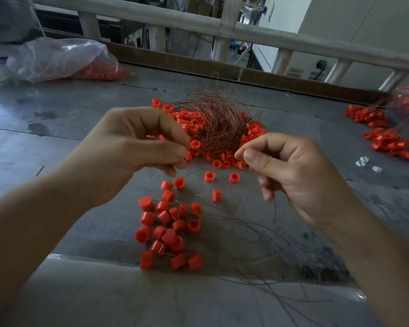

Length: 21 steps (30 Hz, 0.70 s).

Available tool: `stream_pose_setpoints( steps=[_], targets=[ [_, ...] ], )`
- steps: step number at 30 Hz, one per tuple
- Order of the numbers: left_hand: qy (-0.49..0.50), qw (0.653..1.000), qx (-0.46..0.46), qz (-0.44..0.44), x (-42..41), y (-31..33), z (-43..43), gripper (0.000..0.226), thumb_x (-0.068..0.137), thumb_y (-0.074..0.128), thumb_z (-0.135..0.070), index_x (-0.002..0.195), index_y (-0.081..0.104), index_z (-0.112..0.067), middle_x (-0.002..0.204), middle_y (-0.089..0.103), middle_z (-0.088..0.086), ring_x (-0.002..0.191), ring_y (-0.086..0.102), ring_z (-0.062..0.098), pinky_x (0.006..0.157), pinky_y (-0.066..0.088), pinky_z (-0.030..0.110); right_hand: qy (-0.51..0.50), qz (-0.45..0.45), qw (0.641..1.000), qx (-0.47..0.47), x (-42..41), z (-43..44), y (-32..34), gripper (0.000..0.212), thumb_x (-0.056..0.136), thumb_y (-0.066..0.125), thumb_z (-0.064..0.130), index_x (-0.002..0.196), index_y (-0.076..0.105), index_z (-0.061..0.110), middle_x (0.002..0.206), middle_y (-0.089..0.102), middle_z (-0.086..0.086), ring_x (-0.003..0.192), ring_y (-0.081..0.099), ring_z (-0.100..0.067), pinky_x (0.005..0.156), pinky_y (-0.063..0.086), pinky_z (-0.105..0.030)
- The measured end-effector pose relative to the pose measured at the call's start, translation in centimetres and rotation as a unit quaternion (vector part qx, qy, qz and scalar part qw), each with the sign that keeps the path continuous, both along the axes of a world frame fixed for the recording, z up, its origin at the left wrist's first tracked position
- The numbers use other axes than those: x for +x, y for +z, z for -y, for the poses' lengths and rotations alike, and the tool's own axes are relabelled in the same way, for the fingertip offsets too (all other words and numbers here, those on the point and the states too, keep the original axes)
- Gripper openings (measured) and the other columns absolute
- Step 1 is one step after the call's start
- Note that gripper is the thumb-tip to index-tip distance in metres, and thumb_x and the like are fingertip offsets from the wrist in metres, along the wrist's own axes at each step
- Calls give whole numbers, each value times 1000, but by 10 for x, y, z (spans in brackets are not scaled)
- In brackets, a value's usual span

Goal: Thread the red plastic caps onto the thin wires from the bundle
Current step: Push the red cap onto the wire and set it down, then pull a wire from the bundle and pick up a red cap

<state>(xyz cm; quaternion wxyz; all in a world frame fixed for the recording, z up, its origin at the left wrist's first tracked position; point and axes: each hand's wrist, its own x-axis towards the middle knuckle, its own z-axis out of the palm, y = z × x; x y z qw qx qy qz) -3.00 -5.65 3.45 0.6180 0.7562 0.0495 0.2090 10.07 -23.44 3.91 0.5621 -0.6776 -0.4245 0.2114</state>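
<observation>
A tangled bundle of thin copper-coloured wires (216,123) lies on a heap of loose red plastic caps (222,159) in the middle of the grey table. My left hand (132,147) is raised over the table and pinches a red cap (188,156) between thumb and fingertips. To its right, my right hand (286,171) pinches the end of a thin wire (242,149) between thumb and forefinger, a short gap from the cap. Nearer to me lies a cluster of red caps with wires through them (168,230), their wires trailing right.
A clear plastic bag of red caps (64,60) lies at the far left. More wired red caps (383,135) sit at the right by another bag. Small white clips (364,161) lie near them. A cardboard strip and a white railing (198,24) border the far edge.
</observation>
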Motion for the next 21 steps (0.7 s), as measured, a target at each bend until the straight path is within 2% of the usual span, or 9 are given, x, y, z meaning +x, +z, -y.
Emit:
stream_pose_setpoints(
  steps=[1,2,6,9,12,14,16,19,21],
  targets=[
    [9,999,49,-9,1,-2,-1,22,55,80,-7,70,71,-20,67,70,0,61,66,9,58,53,17,0,20,999,-26,2,1,0,3,77,64,13,74,65,14,51,54,6,45,47,-6,40,42,-18],
    [24,994,102,-24,3,-4,0,24,58,81,-6,71,71,-23,68,70,-2,61,66,9,60,54,16,0,54,997,-52,4,1,-1,8,77,66,8,74,65,15,52,55,7,47,48,-4,44,43,-17],
    [34,968,233,-86,7,-14,2,32,62,72,-3,69,69,-34,67,69,-13,60,64,2,60,50,11,8,174,972,-160,6,-1,-6,14,75,71,13,67,65,23,58,59,11,55,51,2,55,43,-12],
    [34,961,250,-111,8,-17,1,31,64,73,-4,61,68,-34,65,68,-15,57,63,0,58,48,11,23,219,950,-221,4,-2,-11,14,74,72,25,64,63,30,59,61,16,61,55,8,58,42,-8],
    [119,954,252,-109,11,-20,-4,32,69,71,-5,60,65,-35,66,67,-15,59,60,-4,58,45,6,34,243,936,-253,4,-1,-12,17,74,72,32,61,62,31,58,58,29,62,54,12,57,40,-6],
    [188,938,269,-112,12,-20,-8,29,72,70,-8,65,63,-36,64,64,-14,61,57,-7,57,41,2,34,252,932,-259,4,-1,-11,16,74,73,32,61,63,30,56,59,22,61,54,12,55,39,-5],
    [229,920,294,-121,13,-22,-12,20,75,70,-10,77,67,-30,74,60,-18,67,56,-4,60,38,6,37,256,929,-265,3,0,-9,16,74,73,30,61,64,28,55,58,18,60,53,12,53,38,-5],
    [254,899,325,-143,16,-25,-18,19,76,70,-9,93,69,-18,89,58,-5,81,57,12,73,37,21,25,249,931,-265,3,0,-8,18,75,72,28,59,63,26,50,56,21,54,52,11,50,38,-7],
    [261,891,338,-152,17,-28,-21,22,75,71,-9,95,68,-16,93,56,-1,82,56,17,74,35,24,7,236,937,-257,4,1,-9,16,76,71,24,62,63,24,49,57,20,51,54,7,48,42,-9]
  ],
)
